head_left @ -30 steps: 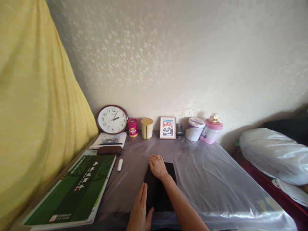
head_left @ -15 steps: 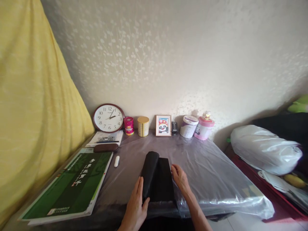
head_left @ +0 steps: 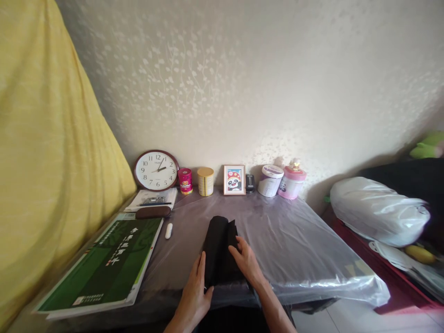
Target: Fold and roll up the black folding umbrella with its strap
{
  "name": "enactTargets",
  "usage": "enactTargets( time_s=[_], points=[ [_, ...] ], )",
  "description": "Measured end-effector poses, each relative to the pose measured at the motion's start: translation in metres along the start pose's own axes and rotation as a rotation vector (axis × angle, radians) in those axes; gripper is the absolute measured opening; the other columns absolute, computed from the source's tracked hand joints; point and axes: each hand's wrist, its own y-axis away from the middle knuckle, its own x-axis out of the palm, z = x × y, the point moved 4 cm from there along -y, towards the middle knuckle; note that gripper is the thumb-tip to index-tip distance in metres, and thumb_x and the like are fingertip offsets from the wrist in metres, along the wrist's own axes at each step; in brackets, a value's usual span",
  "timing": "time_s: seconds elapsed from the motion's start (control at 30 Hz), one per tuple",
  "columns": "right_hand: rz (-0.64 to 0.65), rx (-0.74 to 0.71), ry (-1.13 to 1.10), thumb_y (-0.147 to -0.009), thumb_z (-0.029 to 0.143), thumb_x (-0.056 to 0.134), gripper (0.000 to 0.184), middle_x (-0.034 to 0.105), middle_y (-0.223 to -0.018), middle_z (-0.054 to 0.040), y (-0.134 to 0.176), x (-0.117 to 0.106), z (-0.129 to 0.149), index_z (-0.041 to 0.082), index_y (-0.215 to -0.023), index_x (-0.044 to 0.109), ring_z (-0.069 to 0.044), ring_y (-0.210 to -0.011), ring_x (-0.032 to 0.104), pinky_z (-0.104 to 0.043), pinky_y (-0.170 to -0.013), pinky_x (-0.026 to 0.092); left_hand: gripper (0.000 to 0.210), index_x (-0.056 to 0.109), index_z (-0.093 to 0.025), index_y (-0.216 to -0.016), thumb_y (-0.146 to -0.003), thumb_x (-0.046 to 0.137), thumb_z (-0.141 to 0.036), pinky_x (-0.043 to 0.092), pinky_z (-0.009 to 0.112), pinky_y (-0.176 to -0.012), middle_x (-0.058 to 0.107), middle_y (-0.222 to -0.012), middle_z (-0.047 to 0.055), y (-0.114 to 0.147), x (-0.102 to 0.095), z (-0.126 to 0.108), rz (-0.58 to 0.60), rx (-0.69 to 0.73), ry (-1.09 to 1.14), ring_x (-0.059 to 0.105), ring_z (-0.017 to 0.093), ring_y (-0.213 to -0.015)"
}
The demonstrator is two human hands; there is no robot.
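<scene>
A black, partly rolled sheet [head_left: 215, 249] lies near the front edge of the table, its rounded roll to the left and a loose flap to the right. My left hand [head_left: 197, 289] is closed along the left side of the roll, fingers at its outer side and thumb at its near end. With thumb and fingers, my right hand [head_left: 244, 259] pinches the right edge of the flap, which is lifted and bent toward the roll. Whether it is fabric or thin plastic, I cannot tell.
Left of the hands lie a green book [head_left: 104, 263], a brown case [head_left: 153, 212] and a small white object [head_left: 169, 231]. Along the wall stand a clock [head_left: 156, 171], tins, a picture frame [head_left: 234, 180] and tubs. Clear plastic covers the table [head_left: 294, 245].
My right hand has moved left from beside the flap and taken hold of its edge. The flap has risen and folded toward the roll. My left hand stays on the roll.
</scene>
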Motion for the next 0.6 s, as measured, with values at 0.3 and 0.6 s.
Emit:
enactTargets(
  time_s=[0.3, 0.6],
  points=[
    [0.126, -0.042, 0.055, -0.077, 0.023, 0.053, 0.037, 0.068, -0.093, -0.0108, -0.010, 0.058, 0.045, 0.012, -0.113, 0.054, -0.022, -0.091, 0.063, -0.028, -0.076, 0.046, 0.076, 0.013, -0.007, -0.139, -0.068, 0.040, -0.015, 0.029, 0.041, -0.107, 0.023, -0.144, 0.017, 0.000, 0.002, 0.000, 0.017, -0.021, -0.030, 0.027, 0.025, -0.133],
    [0.211, -0.089, 0.319, -0.079, 0.021, 0.051, 0.031, 0.070, -0.083, -0.0091, -0.009, 0.075, 0.057, 0.011, -0.109, 0.055, -0.023, -0.086, 0.065, -0.027, -0.070, 0.043, 0.074, 0.016, -0.008, -0.137, -0.069, 0.042, -0.022, 0.030, 0.041, -0.107, 0.029, -0.142, 0.018, -0.001, 0.001, 0.004, -0.013, -0.047, -0.073, 0.027, 0.026, -0.133]
  ],
)
